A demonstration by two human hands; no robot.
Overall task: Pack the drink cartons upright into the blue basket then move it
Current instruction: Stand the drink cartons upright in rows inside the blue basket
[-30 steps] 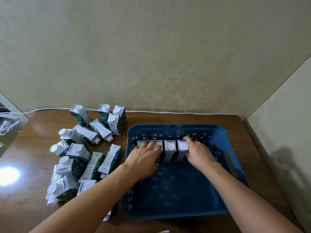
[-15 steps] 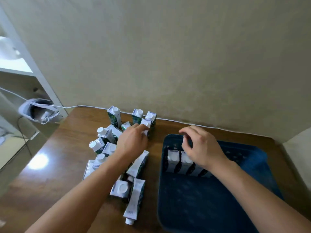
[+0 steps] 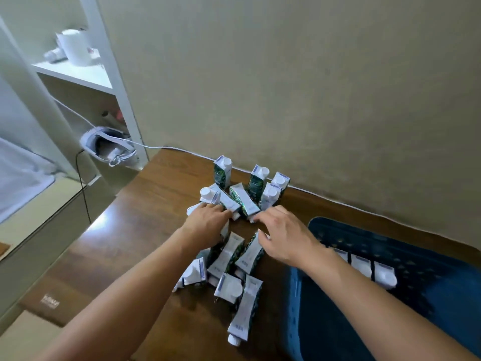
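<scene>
Beige wallpaper backs a dark brown wooden table (image 3: 145, 230) on which a jumble of small white-and-green drink cartons with round white caps (image 3: 234, 246) lies, the landmark for everything else. At the far edge of that pile four cartons stand upright near the wall, with a thin white cable (image 3: 182, 150) running along the table's back edge behind them; the nearer cartons lie on their sides, crossing one another, and the nearest lying carton (image 3: 244, 316) points its cap toward the viewer. The left hand (image 3: 208, 225) rests palm-down on the pile's middle left, fingers together and curved over a toppled carton; whether they grip it cannot be told. The right hand (image 3: 283, 235) hovers over the pile's right side, fingers loosely bent and slightly spread, fingertips close to a lying carton. Right of the pile, just beside it, sits the blue perforated plastic basket (image 3: 338, 230); the right forearm crosses its near corner and hides part of the upright row of cartons (image 3: 369, 269) inside. Left of the pile, beyond the table, a white shelf unit (image 3: 109, 84) holds a white strapped device (image 3: 104, 147).
</scene>
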